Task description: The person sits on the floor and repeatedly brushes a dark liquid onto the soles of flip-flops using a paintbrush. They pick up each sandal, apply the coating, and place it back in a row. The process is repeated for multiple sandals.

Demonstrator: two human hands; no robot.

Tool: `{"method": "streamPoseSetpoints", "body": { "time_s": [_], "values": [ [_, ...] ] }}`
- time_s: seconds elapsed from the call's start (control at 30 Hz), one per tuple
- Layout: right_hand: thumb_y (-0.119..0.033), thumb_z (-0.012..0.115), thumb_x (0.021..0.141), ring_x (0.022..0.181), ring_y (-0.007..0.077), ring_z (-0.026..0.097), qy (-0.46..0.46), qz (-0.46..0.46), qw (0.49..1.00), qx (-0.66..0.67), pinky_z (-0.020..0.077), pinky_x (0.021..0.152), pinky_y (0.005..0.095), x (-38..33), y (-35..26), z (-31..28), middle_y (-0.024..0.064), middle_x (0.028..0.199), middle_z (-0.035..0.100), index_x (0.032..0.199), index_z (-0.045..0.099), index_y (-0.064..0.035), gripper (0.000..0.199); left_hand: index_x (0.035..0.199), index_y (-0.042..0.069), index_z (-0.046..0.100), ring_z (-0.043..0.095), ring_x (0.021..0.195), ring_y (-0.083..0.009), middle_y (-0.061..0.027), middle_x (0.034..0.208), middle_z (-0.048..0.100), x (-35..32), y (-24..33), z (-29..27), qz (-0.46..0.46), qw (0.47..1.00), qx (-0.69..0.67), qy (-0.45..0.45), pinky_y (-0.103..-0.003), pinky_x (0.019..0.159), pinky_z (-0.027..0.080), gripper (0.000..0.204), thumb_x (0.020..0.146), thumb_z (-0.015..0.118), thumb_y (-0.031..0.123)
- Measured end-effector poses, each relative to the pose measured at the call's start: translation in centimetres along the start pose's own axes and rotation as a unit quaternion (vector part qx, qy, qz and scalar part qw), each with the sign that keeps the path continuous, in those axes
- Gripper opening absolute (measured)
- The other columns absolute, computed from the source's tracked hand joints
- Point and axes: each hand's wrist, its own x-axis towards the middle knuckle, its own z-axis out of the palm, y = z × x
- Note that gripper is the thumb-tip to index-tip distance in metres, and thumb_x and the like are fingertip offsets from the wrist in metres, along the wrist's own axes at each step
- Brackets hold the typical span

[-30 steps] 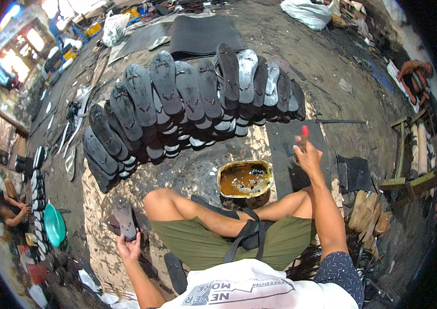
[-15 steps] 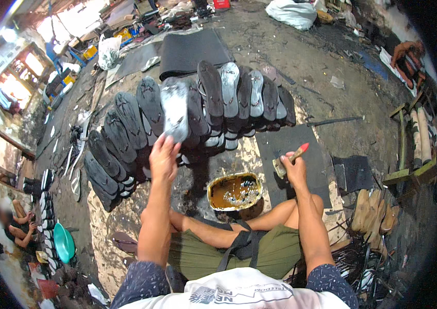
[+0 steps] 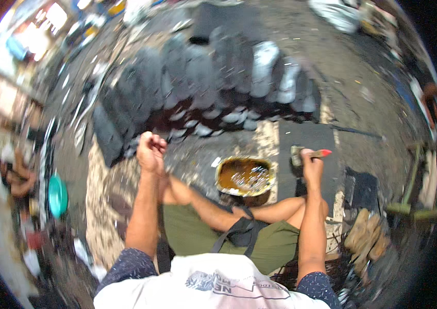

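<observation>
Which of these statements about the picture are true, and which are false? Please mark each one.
1. The right hand holds a brush with a red handle. True.
2. The left hand holds a dark sole. False: it is closed in a fist, with nothing visible in it.
3. A tin of brown glue sits on the ground between the hands. True.
4. The dark soles lie in a scattered heap behind the person. False: they lie in overlapping rows in front, beyond the tin.
</observation>
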Motion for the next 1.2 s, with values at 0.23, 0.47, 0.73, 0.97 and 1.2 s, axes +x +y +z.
{"method": "streamPoseSetpoints", "body": {
  "time_s": [0.23,0.47,0.73,0.97,1.2],
  "values": [
    [-0.027,0.06,0.104,0.116,0.0215,0.062,-0.032,-0.025,0.988,0.149,0.0467,0.103,0.0351,2.8,3.6,-2.3,0.0105,0.131,0.066,0.127,0.065,0.0056,0.041,0.07,0.019,0.034,0.04,0.057,-0.0109,0.004,0.061,0.035,-11.1,13.7,-20.3,0.119,0.939,0.062,0.318,-0.027,0.057,0.036,0.044,0.104,0.053,0.04],
    [-0.033,0.065,0.101,0.11,0.0223,0.063,-0.068,0.045,0.961,0.263,0.0539,0.088,0.0364,-0.2,-7.6,0.6,0.0095,0.128,0.064,0.133,0.061,-0.0026,0.044,0.121,0.02,0.069,0.057,0.124,-0.0304,-0.0096,0.126,0.065,-11.6,1.6,-34.5,-0.062,0.534,0.717,0.444,-0.061,0.105,0.04,0.061,0.087,0.064,0.07],
    [-0.032,0.076,0.09,0.088,0.0227,0.068,-0.282,-0.131,0.943,-0.12,0.0512,0.078,0.0372,-8.1,-12.8,4.1,0.0109,0.097,0.074,0.109,0.075,-0.0076,0.031,0.127,0.002,0.065,0.063,0.112,-0.0267,-0.0118,0.121,0.067,-12.5,2.6,-25.3,0.107,0.839,0.479,0.235,-0.039,0.099,0.047,0.03,0.102,0.052,0.011],
    [-0.027,0.081,0.085,0.08,0.0302,0.063,-0.124,-0.297,0.926,-0.199,0.0506,0.077,0.0422,-10.2,-12.3,5.7,0.0117,0.092,0.07,0.11,0.075,-0.015,0.028,0.142,0.002,0.058,0.048,0.137,-0.0269,-0.0155,0.15,0.051,-16.6,2.1,-17.0,0.167,0.857,0.487,0.005,-0.038,0.114,0.034,0.041,0.102,0.056,0.011],
    [-0.02,0.081,0.081,0.086,0.0351,0.062,-0.169,-0.356,0.848,-0.354,0.0513,0.076,0.045,-6.0,-10.7,-7.0,0.0109,0.097,0.073,0.111,0.074,-0.0157,0.031,0.153,0.005,0.045,0.051,0.134,-0.0222,-0.0146,0.151,0.05,-15.1,3.0,-14.0,0.085,0.932,0.351,0.019,-0.035,0.111,0.039,0.054,0.103,0.061,0.019]
  ]
}}
